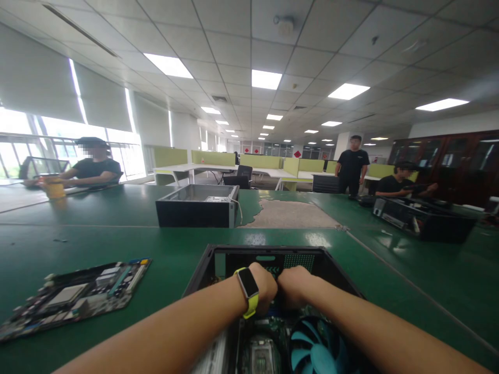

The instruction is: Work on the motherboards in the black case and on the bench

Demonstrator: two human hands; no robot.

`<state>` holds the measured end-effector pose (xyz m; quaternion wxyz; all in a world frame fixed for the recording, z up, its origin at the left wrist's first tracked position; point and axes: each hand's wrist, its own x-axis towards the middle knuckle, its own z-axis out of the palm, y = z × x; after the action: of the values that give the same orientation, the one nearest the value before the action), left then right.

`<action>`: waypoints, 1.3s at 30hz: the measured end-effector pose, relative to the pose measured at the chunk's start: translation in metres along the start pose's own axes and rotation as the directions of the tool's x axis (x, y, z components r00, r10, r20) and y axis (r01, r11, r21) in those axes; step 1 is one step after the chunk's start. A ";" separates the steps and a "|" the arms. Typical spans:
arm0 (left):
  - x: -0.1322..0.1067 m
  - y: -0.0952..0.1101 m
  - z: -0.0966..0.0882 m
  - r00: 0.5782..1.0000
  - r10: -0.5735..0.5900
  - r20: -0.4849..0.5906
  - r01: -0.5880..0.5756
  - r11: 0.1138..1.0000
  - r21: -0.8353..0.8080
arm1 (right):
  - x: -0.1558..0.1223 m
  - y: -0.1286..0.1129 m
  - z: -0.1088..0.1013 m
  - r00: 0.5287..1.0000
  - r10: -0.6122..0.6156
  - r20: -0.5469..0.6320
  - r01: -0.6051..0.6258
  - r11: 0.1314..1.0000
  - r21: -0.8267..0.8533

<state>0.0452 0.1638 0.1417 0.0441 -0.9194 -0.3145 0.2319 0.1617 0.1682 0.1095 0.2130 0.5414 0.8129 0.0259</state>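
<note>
My left hand [266, 286], with a smartwatch on a yellow-green band [249, 291] at its wrist, reaches into an open black computer case [331, 257]. Right beside it, almost touching, is my right hand [295, 285], also inside the case. Both hands look closed with the fingers curled downward; the fingertips and whatever they hold are hidden. Below them lies a green motherboard [275, 326] with a metal CPU socket [260, 356]. A fan with turquoise blades [317, 353] sits at the case's near right.
A loose motherboard [74, 298] lies on the green table [175, 249] at left. An empty case shell [197, 208] stands ahead, near a torn patch [290, 214] of tabletop. Another black case [424, 218] is at right. One person sits left; two are at right, one standing.
</note>
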 end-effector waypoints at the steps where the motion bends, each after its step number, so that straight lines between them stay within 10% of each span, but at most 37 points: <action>1: 0.003 0.002 0.000 0.999 -0.015 0.047 0.014 1.000 0.019 | 0.001 -0.001 0.000 1.000 0.003 -0.014 -0.003 1.000 -0.001; 11: 0.015 0.001 0.007 0.962 -0.060 0.268 0.040 0.996 0.080 | 0.009 -0.002 0.009 0.999 -0.001 -0.037 0.000 0.999 -0.033; 39: 0.012 -0.003 0.014 0.978 -0.050 0.203 0.045 0.999 0.031 | 0.009 -0.007 0.011 1.000 0.003 -0.023 -0.004 0.999 -0.040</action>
<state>0.0458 0.1729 0.1253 0.0295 -0.8825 -0.3361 0.3277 0.1566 0.1714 0.0952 0.2142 0.5381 0.8138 0.0487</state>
